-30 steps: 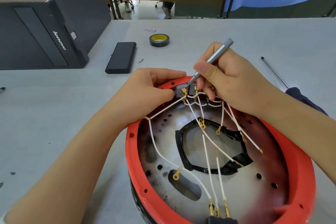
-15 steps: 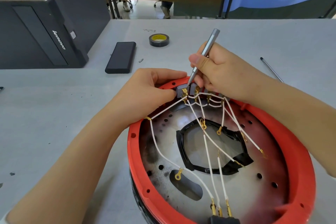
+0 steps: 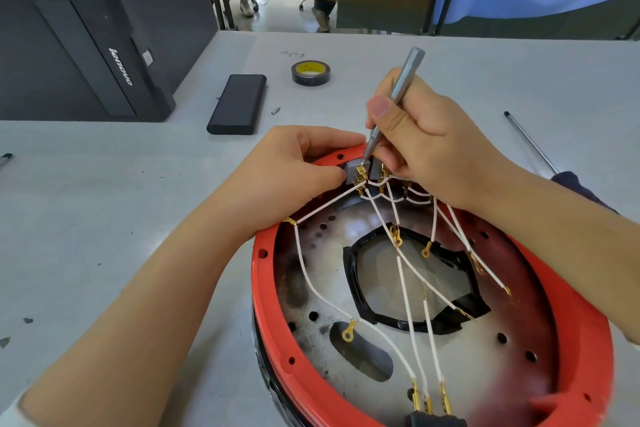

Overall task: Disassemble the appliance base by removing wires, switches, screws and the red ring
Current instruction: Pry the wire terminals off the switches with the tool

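The round appliance base lies open side up, with a red ring (image 3: pixel 266 291) around a scorched metal plate (image 3: pixel 391 350). Several white wires (image 3: pixel 405 288) with gold terminals cross the plate. At the far rim sits a grey switch block (image 3: pixel 354 170). My left hand (image 3: pixel 287 177) pinches that switch block from the left. My right hand (image 3: pixel 422 146) grips a slim grey screwdriver (image 3: pixel 398 94), held steeply, its tip at the gold terminals on top of the switch. More switches to the right are mostly hidden under my right hand.
A roll of black tape (image 3: pixel 310 72) and a black rectangular case (image 3: pixel 238 104) lie on the grey table (image 3: pixel 104 218) beyond the base. A small screw (image 3: pixel 275 111) lies near the case. A black computer tower (image 3: pixel 86 55) stands far left. A long screwdriver (image 3: pixel 530 140) lies at right.
My right hand has tipped the grey screwdriver from a low slant to a steeper angle, its top swinging left, with the tip staying at the switch terminals. My left hand holds still.
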### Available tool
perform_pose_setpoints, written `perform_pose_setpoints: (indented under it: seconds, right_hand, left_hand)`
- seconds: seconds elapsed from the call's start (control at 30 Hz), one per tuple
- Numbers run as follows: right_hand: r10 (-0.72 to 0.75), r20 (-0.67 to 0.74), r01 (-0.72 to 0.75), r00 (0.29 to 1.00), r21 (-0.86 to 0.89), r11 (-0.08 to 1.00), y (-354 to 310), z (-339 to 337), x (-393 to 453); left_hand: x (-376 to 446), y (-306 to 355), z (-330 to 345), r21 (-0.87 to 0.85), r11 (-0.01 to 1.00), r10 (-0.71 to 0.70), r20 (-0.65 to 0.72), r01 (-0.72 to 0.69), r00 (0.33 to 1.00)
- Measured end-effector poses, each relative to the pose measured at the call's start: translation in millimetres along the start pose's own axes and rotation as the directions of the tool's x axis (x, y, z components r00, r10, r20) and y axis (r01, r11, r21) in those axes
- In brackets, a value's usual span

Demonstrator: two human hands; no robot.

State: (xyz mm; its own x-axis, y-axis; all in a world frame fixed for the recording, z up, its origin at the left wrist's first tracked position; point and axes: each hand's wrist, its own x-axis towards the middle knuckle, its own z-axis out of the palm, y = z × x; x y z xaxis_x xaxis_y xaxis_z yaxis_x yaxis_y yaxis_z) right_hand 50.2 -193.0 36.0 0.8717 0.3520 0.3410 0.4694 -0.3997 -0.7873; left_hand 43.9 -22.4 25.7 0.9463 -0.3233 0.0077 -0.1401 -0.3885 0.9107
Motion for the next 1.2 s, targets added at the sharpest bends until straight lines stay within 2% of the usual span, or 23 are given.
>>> perform_pose_setpoints:
  seconds: [0.27,0.5,0.7,1.2]
  right_hand:
    - [-0.052,0.005,0.053,0.999,-0.164,0.985,-1.2,1.2,-0.3]
    - [0.100,0.010,-0.097,0.995,-0.175,0.980,0.9,4.0,12.0]
    - [0.002,-0.053,-0.002,0.999,0.006,1.000,0.6,-2.4,-0.4]
    - [0.000,-0.017,-0.002,1.000,-0.152,0.988,2.7,0.5,-0.6]
  left_hand:
    - [1.6,-3.0,0.1,0.002,1.000,0.017,-0.012,-0.017,1.000]
    - [0.6,-1.7,-1.0,-0.011,0.999,0.031,0.017,-0.031,0.999]
    - [2.3,-3.8,-0.5,-0.014,1.000,0.007,-0.002,-0.007,1.000]
    - [1.7,-2.5,-0.3,-0.007,1.000,0.009,-0.020,-0.009,1.000]
